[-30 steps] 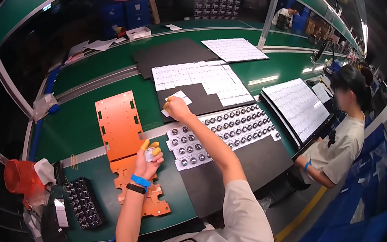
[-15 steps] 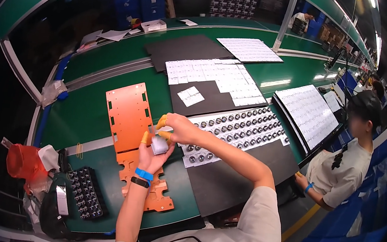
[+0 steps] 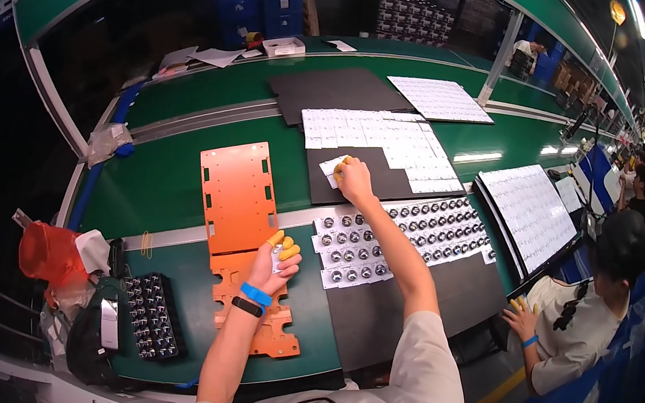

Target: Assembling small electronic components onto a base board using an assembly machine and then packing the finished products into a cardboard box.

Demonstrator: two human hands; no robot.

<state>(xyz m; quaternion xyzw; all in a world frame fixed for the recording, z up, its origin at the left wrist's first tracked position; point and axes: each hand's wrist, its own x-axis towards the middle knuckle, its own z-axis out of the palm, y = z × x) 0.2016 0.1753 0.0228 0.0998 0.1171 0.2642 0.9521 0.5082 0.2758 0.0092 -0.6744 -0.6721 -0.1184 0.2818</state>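
white label square (image 3: 330, 168) on black sheet (image 3: 397, 180), blue crates (image 3: 261, 10) behind belt

Both forearms are bare below short light-grey sleeves. The left hand (image 3: 277, 259) wears yellow finger cots on several fingertips, with a blue band and a black band side by side on the wrist. The right hand (image 3: 355, 181) also shows yellow cots.

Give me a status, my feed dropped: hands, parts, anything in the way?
Left hand holds small white part over orange plate. Right hand on white card, black sheet. Nothing between them.
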